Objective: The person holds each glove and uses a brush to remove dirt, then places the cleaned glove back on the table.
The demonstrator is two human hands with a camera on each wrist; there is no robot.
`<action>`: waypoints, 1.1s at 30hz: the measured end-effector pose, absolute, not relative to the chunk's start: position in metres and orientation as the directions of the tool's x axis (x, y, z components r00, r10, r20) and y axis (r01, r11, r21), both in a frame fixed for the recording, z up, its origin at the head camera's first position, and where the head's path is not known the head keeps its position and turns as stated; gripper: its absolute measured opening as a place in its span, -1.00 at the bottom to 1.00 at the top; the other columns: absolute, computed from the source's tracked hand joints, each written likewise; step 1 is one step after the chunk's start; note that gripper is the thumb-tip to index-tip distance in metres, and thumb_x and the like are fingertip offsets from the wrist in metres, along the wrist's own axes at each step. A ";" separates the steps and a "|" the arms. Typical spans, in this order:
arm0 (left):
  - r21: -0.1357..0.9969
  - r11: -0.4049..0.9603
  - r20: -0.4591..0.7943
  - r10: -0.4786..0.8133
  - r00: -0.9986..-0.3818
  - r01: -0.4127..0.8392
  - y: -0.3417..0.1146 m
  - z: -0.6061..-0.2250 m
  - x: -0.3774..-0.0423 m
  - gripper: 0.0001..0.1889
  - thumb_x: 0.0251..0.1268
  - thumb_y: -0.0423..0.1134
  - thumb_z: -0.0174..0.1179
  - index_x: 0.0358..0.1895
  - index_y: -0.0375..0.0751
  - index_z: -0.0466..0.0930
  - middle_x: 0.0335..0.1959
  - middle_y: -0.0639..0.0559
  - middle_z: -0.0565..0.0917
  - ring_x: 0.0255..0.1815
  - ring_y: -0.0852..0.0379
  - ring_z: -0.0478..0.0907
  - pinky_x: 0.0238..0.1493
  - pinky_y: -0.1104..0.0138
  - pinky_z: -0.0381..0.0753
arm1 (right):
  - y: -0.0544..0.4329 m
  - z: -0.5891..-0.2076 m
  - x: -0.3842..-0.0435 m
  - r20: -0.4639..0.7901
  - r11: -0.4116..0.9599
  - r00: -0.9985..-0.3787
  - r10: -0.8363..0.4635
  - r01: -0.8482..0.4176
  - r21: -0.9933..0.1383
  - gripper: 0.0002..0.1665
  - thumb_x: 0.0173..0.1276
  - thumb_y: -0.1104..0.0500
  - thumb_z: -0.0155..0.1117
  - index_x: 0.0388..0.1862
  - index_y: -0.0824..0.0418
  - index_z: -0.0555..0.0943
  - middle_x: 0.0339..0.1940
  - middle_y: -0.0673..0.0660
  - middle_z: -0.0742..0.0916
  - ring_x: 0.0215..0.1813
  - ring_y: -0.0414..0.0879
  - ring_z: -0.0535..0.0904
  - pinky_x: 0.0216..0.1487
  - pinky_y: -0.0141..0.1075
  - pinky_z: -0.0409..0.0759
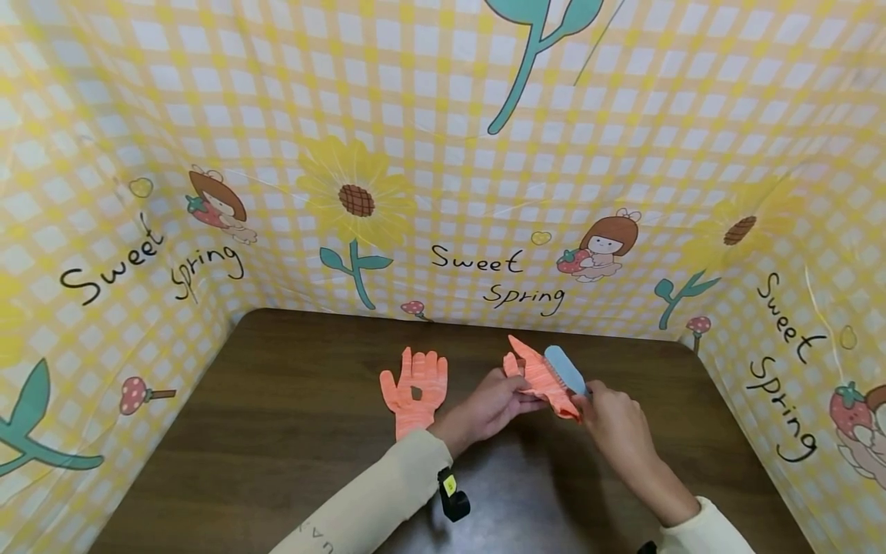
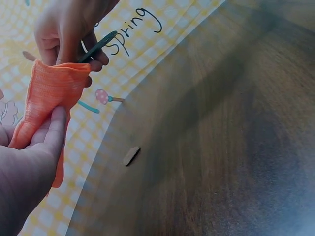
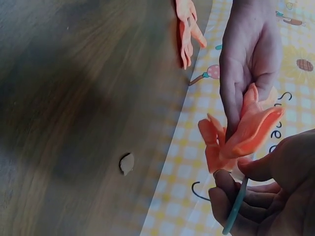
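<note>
1. Glove (image 1: 432, 385) lies flat, left of both hands.
2. Left hand (image 1: 494, 405) holds the second glove (image 1: 542, 380), its long axis slanting from far-left fingertips to near-right cuff.
3. Right hand (image 1: 618, 422), nearer that cuff, grips a blue brush (image 1: 565, 371) alongside; actual contact is hard to tell.

Raised glove (image 1: 543, 383), right of centre: knitted cloth, matt, with a fine ribbed texture and soft creases. Flat glove (image 1: 431, 378), to its left: similar knitted cloth, matt, lightly streaked. Brush (image 1: 565, 371), right: back apparently of plastic, smooth, with low sheen; bristle side finely rough. Table (image 1: 291, 431): wood-grain surface, smooth, semi-gloss, with a diffuse reflection at the near side. Wall sheet (image 1: 457, 169), far, left and right: thin printed cloth or plastic film, which of the two cannot be determined; smooth, slightly creased. Sleeves (image 1: 388, 488), near: matt cloth. Wrist unit (image 1: 453, 504), near: apparently plastic, smooth.
</note>
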State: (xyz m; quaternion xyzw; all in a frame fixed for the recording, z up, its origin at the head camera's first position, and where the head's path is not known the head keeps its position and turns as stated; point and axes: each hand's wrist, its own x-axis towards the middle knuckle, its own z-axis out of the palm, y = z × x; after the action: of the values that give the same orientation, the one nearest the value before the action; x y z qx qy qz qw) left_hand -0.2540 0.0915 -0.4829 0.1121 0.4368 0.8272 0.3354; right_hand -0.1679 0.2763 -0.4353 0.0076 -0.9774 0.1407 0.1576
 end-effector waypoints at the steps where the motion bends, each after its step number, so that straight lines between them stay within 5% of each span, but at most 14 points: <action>1: 0.796 -0.392 -0.110 0.656 -0.747 -0.461 0.091 -0.483 -0.254 -0.48 0.51 -0.52 -0.20 0.49 -0.42 0.22 0.42 -0.36 0.46 0.42 -0.28 0.44 0.41 -0.15 0.39 | 0.277 -0.436 -0.168 0.326 0.962 -0.945 0.023 -0.067 -0.265 -0.68 0.37 0.19 0.42 -0.15 0.49 0.66 -0.53 0.27 0.73 -0.60 0.00 0.55 -0.61 -0.10 0.52; 8: 0.804 -0.368 -0.115 0.675 -0.729 -0.467 0.090 -0.478 -0.252 -0.47 0.52 -0.51 -0.21 0.52 -0.36 0.19 0.45 -0.32 0.43 0.44 -0.24 0.44 0.41 -0.12 0.40 | 0.284 -0.440 -0.170 0.371 0.965 -0.929 -0.003 -0.100 -0.242 -0.71 0.34 0.22 0.44 -0.23 0.48 0.64 -0.61 0.23 0.69 -0.63 -0.03 0.52 -0.64 -0.09 0.48; 16: 0.818 -0.360 -0.138 0.635 -0.760 -0.449 0.087 -0.481 -0.253 -0.54 0.48 -0.52 -0.18 0.40 -0.43 0.31 0.29 -0.29 0.53 0.34 -0.14 0.51 0.43 -0.16 0.39 | 0.304 -0.439 -0.172 0.341 0.953 -0.938 0.057 -0.051 -0.300 -0.71 0.42 0.22 0.34 -0.20 0.51 0.62 -0.50 0.33 0.75 -0.47 0.22 0.69 -0.45 0.16 0.58; 23: 0.833 -0.345 -0.148 0.615 -0.775 -0.433 0.081 -0.482 -0.257 -0.55 0.52 -0.49 -0.19 0.41 -0.44 0.29 0.34 -0.32 0.49 0.38 -0.18 0.48 0.47 -0.18 0.30 | 0.284 -0.425 -0.170 0.232 0.902 -0.973 0.009 -0.092 -0.422 -0.74 0.41 0.25 0.36 -0.09 0.46 0.65 -0.39 0.20 0.81 -0.47 -0.11 0.66 -0.51 -0.23 0.57; 33: 0.844 -0.335 -0.127 0.635 -0.762 -0.420 0.087 -0.476 -0.252 -0.56 0.57 -0.45 -0.15 0.43 -0.43 0.35 0.36 -0.28 0.53 0.31 -0.09 0.55 0.44 -0.13 0.39 | 0.258 -0.426 -0.170 0.288 0.937 -0.955 -0.068 -0.160 -0.309 -0.84 0.32 0.23 0.46 -0.30 0.29 0.64 -0.63 -0.02 0.54 -0.58 -0.19 0.37 -0.57 -0.33 0.32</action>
State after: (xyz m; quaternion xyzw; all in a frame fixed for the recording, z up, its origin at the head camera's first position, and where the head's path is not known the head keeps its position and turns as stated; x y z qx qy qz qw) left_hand -0.2519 0.0866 -0.4762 0.1130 0.4758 0.8091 0.3258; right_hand -0.1701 0.2576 -0.4260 0.0584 -0.9746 0.1669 0.1376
